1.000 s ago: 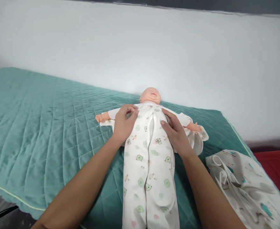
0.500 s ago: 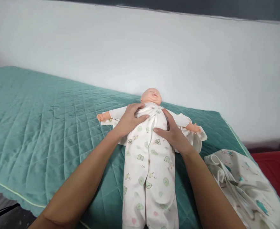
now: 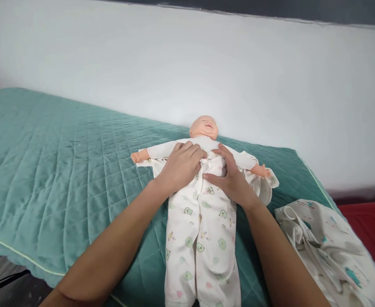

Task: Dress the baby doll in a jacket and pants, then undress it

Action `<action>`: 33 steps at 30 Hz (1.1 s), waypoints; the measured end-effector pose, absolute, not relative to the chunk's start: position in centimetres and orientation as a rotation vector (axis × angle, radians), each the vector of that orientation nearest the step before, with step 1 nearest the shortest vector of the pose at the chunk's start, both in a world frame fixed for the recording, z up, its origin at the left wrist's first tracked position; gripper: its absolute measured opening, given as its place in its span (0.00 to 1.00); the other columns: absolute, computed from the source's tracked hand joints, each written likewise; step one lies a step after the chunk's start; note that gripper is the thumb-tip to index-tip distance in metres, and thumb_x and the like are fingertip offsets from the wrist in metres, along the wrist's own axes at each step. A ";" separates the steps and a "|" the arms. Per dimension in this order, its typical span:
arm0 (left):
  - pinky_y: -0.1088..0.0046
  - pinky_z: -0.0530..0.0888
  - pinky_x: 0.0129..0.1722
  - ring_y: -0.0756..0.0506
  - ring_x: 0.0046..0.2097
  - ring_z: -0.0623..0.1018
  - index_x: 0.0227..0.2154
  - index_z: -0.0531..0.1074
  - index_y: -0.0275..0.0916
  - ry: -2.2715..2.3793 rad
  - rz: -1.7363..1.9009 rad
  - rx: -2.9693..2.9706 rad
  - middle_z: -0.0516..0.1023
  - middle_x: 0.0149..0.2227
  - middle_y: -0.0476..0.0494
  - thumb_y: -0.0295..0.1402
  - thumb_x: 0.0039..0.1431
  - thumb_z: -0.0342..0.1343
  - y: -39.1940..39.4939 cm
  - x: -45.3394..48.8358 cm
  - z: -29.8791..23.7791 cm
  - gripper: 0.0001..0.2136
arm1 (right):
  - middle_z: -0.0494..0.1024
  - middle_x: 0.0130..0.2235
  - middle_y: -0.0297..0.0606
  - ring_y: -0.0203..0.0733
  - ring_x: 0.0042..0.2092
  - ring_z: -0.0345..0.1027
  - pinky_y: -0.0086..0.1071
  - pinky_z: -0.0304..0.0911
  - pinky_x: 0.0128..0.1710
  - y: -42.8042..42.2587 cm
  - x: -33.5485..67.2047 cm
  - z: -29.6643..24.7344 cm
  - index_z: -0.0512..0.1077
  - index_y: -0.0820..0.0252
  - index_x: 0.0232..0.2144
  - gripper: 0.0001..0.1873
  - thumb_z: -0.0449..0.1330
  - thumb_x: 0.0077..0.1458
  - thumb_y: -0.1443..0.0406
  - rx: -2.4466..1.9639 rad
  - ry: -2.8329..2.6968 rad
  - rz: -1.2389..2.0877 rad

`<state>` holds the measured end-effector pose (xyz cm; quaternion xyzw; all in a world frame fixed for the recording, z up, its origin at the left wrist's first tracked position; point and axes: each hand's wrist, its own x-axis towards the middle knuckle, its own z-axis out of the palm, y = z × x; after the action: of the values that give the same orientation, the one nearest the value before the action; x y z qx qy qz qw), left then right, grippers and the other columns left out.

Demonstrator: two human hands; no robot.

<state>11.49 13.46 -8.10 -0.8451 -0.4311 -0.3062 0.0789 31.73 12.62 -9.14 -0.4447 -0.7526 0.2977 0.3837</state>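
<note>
A baby doll (image 3: 203, 127) lies on its back, arms stretched out, in a plain white long-sleeved top (image 3: 203, 142). Over its belly and legs is a white baby romper (image 3: 206, 230) printed with green animal faces, a seam running down its front. My left hand (image 3: 186, 164) is closed, its fingers curled on the romper's upper edge at the chest; the fingertips are partly hidden. Opposite it, my right hand (image 3: 230, 177) rests with thumb and fingers spread on the doll's side, touching the cloth. More pale cloth (image 3: 262, 189) lies under the doll's arms.
A green quilted cover (image 3: 79, 170) spreads under the doll, against a white wall (image 3: 174, 64). Crumpled white printed cloth (image 3: 331, 251) lies at the right edge, beside a red object (image 3: 366, 226). Dark floor (image 3: 2, 273) shows at lower left.
My left hand has moved right and curled its fingers on the romper's top. The romper's upper edge sits lower, showing more white top. My right hand has barely moved.
</note>
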 end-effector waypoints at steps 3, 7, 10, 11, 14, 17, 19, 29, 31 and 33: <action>0.62 0.64 0.41 0.42 0.39 0.73 0.36 0.71 0.39 -1.117 -0.958 -2.501 0.76 0.34 0.45 0.21 0.60 0.50 13.4 11.2 -8.6 0.08 | 0.53 0.72 0.41 0.51 0.73 0.44 0.53 0.43 0.72 12.4 31.4 -9.2 0.63 0.49 0.52 0.28 0.69 0.52 0.60 -1.079 -1.932 0.672; 0.63 0.64 0.40 0.43 0.37 0.73 0.35 0.69 0.40 -1.070 -1.015 -2.453 0.77 0.33 0.46 0.22 0.61 0.49 13.3 11.1 -9.1 0.07 | 0.59 0.69 0.42 0.53 0.71 0.49 0.54 0.47 0.69 12.1 31.1 -9.1 0.65 0.51 0.40 0.16 0.67 0.52 0.62 -1.054 -1.958 0.509; 0.63 0.65 0.42 0.42 0.39 0.74 0.37 0.70 0.40 -1.162 -1.030 -2.434 0.79 0.35 0.45 0.24 0.63 0.50 13.1 11.1 -9.3 0.07 | 0.62 0.67 0.42 0.55 0.68 0.52 0.55 0.50 0.67 11.9 30.9 -9.2 0.67 0.53 0.35 0.12 0.67 0.53 0.61 -1.082 -1.967 0.373; 0.63 0.65 0.42 0.42 0.40 0.75 0.38 0.70 0.40 -1.194 -1.036 -2.435 0.79 0.35 0.45 0.24 0.63 0.50 13.1 11.1 -9.4 0.06 | 0.62 0.66 0.41 0.56 0.68 0.52 0.55 0.51 0.66 11.8 30.9 -9.3 0.68 0.53 0.33 0.11 0.67 0.53 0.60 -1.093 -1.972 0.335; 0.63 0.65 0.42 0.42 0.39 0.75 0.38 0.71 0.40 -1.277 -1.081 -2.430 0.79 0.34 0.46 0.26 0.63 0.52 12.9 11.0 -9.7 0.05 | 0.64 0.65 0.40 0.57 0.66 0.54 0.55 0.52 0.65 11.7 31.0 -9.4 0.70 0.53 0.30 0.10 0.67 0.55 0.57 -1.111 -1.996 0.246; 0.63 0.65 0.41 0.43 0.36 0.75 0.37 0.71 0.40 -1.314 -1.126 -2.399 0.79 0.34 0.46 0.29 0.62 0.54 12.5 10.7 -10.2 0.03 | 0.66 0.64 0.39 0.57 0.64 0.55 0.54 0.52 0.65 11.6 31.4 -9.8 0.69 0.54 0.27 0.12 0.66 0.55 0.57 -1.124 -2.007 0.183; 0.63 0.64 0.40 0.43 0.36 0.75 0.34 0.71 0.41 -1.318 -1.128 -2.378 0.79 0.32 0.46 0.31 0.62 0.54 11.9 10.2 -10.8 0.02 | 0.67 0.63 0.38 0.57 0.64 0.56 0.54 0.53 0.64 11.5 31.7 -10.2 0.68 0.54 0.26 0.12 0.66 0.55 0.58 -1.152 -1.996 0.157; 0.65 0.65 0.40 0.43 0.38 0.76 0.31 0.71 0.41 -1.481 -1.168 -2.288 0.78 0.32 0.47 0.29 0.61 0.54 7.3 8.4 -13.1 0.03 | 0.61 0.65 0.42 0.60 0.64 0.52 0.58 0.51 0.63 9.1 32.7 -11.7 0.68 0.55 0.28 0.09 0.66 0.52 0.63 -1.240 -1.923 -0.035; 0.64 0.65 0.40 0.42 0.39 0.76 0.32 0.70 0.41 -1.512 -1.142 -2.279 0.78 0.33 0.46 0.29 0.61 0.54 7.2 8.5 -13.1 0.03 | 0.61 0.64 0.43 0.61 0.64 0.52 0.60 0.49 0.63 8.2 32.8 -11.9 0.68 0.55 0.29 0.09 0.66 0.53 0.62 -1.264 -1.910 -0.042; 0.64 0.65 0.41 0.42 0.39 0.76 0.32 0.70 0.41 -1.527 -1.123 -2.280 0.78 0.34 0.46 0.29 0.61 0.54 7.3 8.6 -13.1 0.02 | 0.60 0.63 0.44 0.61 0.64 0.52 0.61 0.48 0.63 6.9 32.9 -12.3 0.69 0.55 0.31 0.08 0.65 0.55 0.62 -1.291 -1.887 -0.036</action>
<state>8.55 7.29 -13.07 -0.7658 -0.5131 -0.3774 0.0882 32.94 6.95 -12.29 -0.5137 -0.7510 -0.0144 0.4146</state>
